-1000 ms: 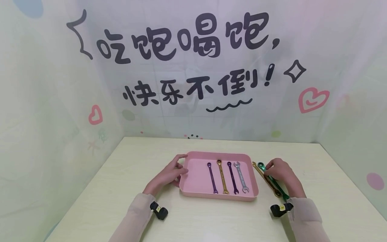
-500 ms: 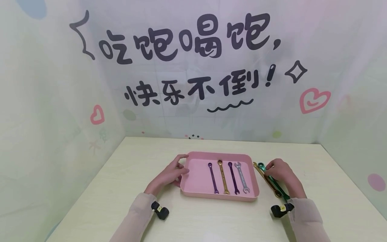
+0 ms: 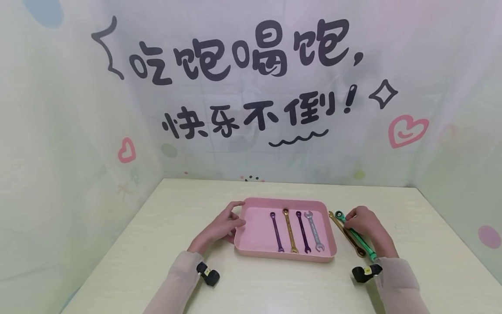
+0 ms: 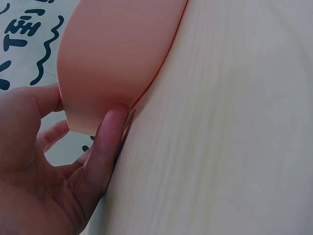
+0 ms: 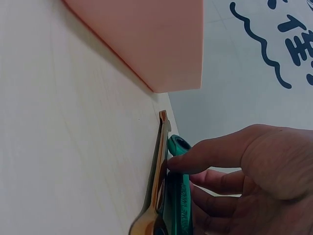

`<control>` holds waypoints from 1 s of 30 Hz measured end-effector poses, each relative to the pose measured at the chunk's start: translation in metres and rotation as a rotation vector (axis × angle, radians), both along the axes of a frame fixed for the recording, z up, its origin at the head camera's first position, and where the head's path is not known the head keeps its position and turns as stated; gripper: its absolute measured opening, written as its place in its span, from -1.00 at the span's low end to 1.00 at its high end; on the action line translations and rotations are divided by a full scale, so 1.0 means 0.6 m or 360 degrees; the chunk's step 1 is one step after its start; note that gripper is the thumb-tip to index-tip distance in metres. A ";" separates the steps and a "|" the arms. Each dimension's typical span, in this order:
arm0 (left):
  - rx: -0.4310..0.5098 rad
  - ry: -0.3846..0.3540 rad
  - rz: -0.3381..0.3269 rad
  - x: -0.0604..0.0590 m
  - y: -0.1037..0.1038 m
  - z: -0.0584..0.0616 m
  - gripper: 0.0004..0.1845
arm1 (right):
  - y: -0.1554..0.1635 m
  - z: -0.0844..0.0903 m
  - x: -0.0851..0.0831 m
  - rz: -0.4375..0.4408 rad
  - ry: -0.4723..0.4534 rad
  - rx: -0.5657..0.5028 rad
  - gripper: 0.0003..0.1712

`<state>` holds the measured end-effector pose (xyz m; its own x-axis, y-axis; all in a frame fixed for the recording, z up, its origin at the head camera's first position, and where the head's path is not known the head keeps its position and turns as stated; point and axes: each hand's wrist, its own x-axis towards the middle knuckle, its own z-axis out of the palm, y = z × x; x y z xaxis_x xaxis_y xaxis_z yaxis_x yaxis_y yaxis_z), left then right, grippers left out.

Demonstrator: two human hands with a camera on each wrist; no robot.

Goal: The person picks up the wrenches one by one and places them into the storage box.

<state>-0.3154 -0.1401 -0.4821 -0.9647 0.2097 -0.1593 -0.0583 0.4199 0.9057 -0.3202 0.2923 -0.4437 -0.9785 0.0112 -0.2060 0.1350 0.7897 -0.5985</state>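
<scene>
My left hand (image 3: 221, 224) grips the left end of a pink tray (image 3: 251, 253), its thumb (image 4: 113, 132) low on the wall and its fingers spread along the far side. Inside the tray a purple wrench (image 3: 276, 232), a gold wrench (image 3: 290, 231), a dark purple wrench (image 3: 303, 232) and a silver wrench (image 3: 314, 232) lie side by side. To the right of the tray, my right hand (image 3: 362, 222) pinches a green ratcheting wrench (image 5: 182, 203) between thumb and fingers. Another gold wrench, the loose one (image 5: 157, 181), lies right against its left side on the table.
The pale wooden table (image 3: 274, 288) reaches back to a printed curtain (image 3: 235, 157) with dark lettering. Side curtains hang at left and right. A small black camera (image 3: 208, 274) is strapped to the left wrist, another black camera (image 3: 364, 273) to the right.
The green wrench has rolled slightly in my right fingers, now showing a lighter face, and its lower end has shifted a little. My left hand and the tray stay put.
</scene>
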 end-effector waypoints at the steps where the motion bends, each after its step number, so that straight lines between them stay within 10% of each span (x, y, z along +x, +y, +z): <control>1: 0.0002 -0.0004 0.0004 0.000 0.000 -0.001 -0.32 | -0.001 0.000 0.000 -0.0002 -0.0003 -0.0003 -0.69; 30: 0.0003 -0.0028 0.0021 0.001 0.002 0.001 -0.32 | -0.002 -0.003 -0.003 0.0000 -0.0028 -0.0002 -0.66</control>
<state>-0.3150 -0.1391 -0.4814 -0.9644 0.1972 -0.1761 -0.0800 0.4171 0.9053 -0.3217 0.2912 -0.4453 -0.9747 0.0111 -0.2232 0.1458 0.7888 -0.5972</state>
